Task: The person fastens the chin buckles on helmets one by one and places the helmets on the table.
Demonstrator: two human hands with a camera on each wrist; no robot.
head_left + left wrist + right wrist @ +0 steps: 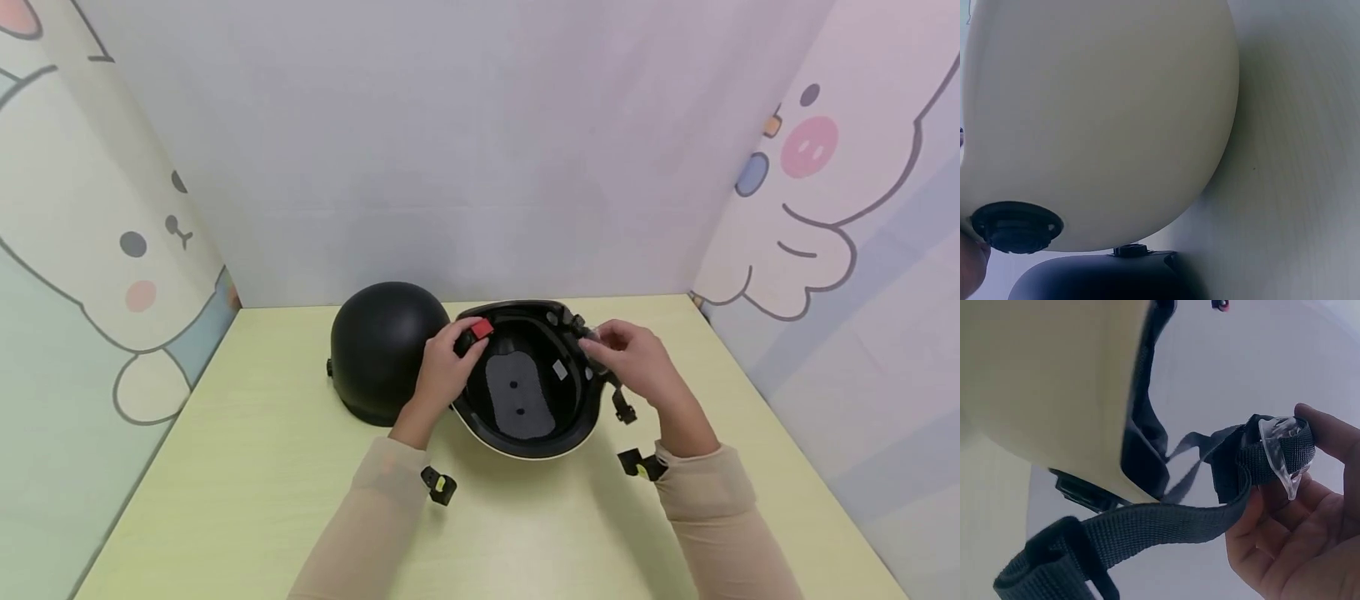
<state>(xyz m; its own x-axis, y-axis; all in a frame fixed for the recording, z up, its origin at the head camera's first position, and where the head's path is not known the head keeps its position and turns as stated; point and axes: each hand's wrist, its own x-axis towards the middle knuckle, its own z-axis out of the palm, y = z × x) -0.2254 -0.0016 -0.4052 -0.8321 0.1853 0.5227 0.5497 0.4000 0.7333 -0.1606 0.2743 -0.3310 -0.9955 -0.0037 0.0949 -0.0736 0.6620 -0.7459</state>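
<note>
A cream helmet [1104, 112] lies with its black padded inside [520, 392] facing up toward the head camera. At its left rim, my left hand [442, 362] pinches a small red and black piece [482, 328] between thumb and fingers. On the other side my right hand [633, 362] holds the helmet's black chin strap [1166, 528], with a clear plastic piece [1282, 453] looped in the webbing at the fingertips. A strap end with a black buckle [624, 407] hangs below the right hand. The left wrist view shows mostly shell and a black round fitting [1017, 226].
A black helmet [386, 350] stands dome up, just left of the cream one and close to my left hand. Both rest on a pale yellow table [247, 467]. A grey-white back wall [465, 150] rises behind, with cartoon-printed panels [847, 225] on both sides.
</note>
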